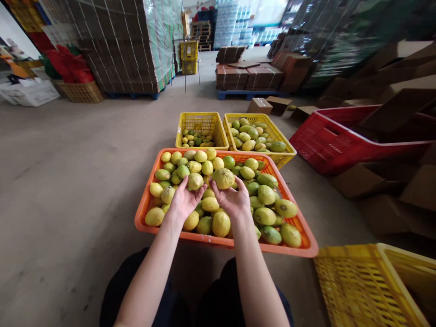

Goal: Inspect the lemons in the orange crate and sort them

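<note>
Nearest, the person's two arms reach out over dark trousers to the orange crate (143,218) on the floor. The left hand (184,200) grips a small yellow-green lemon (195,181) in its fingers. The right hand (231,197) holds a bigger, rough lemon (223,178) just above the pile. It looks like the picking and checking step: each fruit is being looked over. The next move calls for a firm hold and a lift clear of the pile. Farther off stand two yellow baskets (202,122), each with lemons inside.
</note>
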Demonstrator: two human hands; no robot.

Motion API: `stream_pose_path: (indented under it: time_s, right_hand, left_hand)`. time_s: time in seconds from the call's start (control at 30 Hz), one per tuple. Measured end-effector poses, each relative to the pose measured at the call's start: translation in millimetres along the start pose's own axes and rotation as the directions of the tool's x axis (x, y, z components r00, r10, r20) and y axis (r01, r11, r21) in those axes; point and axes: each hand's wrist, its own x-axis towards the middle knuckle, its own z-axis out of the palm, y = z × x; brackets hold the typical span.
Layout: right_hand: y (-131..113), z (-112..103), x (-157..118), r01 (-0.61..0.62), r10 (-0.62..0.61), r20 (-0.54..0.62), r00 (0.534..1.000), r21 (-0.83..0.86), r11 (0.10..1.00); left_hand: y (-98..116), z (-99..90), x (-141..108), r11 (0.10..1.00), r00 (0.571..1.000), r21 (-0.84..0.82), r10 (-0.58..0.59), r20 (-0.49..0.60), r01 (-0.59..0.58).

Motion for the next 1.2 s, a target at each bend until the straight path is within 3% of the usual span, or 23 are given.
stream_pose_path:
  time_s: [0.43,0.57,0.63,0.7,0.77,0.8,0.83,0.9,0.97,1.07,1.13,1.2]
  right_hand:
    - [2.6,8.3,-5.0,-0.086,0.088,-0.077,0.993,0.031,0.996]
    - [3.4,2.8,-2.1,-0.058,0.052,-0.049,0.997,-0.132,0.990]
    - [5.9,-1.5,1.1,0.100,-0.104,-0.002,0.995,-0.272,0.957]
    - [10.0,-5.9,5.1,0.337,-0.347,0.061,0.936,-0.440,0.832]
    - [15.1,-10.0,9.5,0.532,-0.577,0.139,0.805,-0.600,0.598]
    - [17.6,-11.9,11.7,0.592,-0.660,0.188,0.728,-0.658,0.465]
    - [20.0,-13.7,13.8,0.631,-0.716,0.242,0.655,-0.696,0.342]
    - [23.9,-16.9,17.7,0.689,-0.771,0.355,0.529,-0.710,0.145]
    - [26.0,-19.2,20.4,0.734,-0.778,0.460,0.427,-0.679,0.001]
    - [27.1,-19.9,21.1,0.760,-0.759,0.564,0.325,-0.633,-0.145]
    - [28.1,-18.2,19.9,0.764,-0.748,0.580,0.322,-0.626,-0.157]
    - [29.9,-15.0,18.6,0.770,-0.755,0.530,0.385,-0.636,-0.054]
  left_hand:
    - [-2.7,-5.0,6.5,0.999,0.999,-0.015,-0.041,-0.013,0.040]
    - [-6.8,-5.6,10.9,0.978,0.980,0.131,0.178,-0.090,-0.165]
    - [-7.9,-9.0,14.6,0.888,0.902,0.253,0.419,-0.106,-0.384]
    - [-6.8,-14.7,18.7,0.684,0.735,0.398,0.677,-0.032,-0.612]
    - [-3.8,-21.8,22.5,0.390,0.525,0.526,0.841,0.131,-0.756]
    - [-2.1,-25.4,24.1,0.261,0.445,0.563,0.869,0.216,-0.784]
    - [-0.6,-28.8,25.6,0.150,0.382,0.592,0.878,0.288,-0.792]
    - [1.2,-34.2,28.0,-0.022,0.295,0.638,0.874,0.386,-0.770]
    - [1.0,-37.0,29.8,-0.121,0.251,0.665,0.864,0.436,-0.737]
    - [-0.5,-36.5,31.3,-0.174,0.236,0.679,0.852,0.467,-0.713]
    - [-0.4,-34.0,31.5,-0.160,0.252,0.683,0.851,0.462,-0.712]
    - [0.7,-30.5,31.0,-0.083,0.299,0.682,0.855,0.423,-0.726]
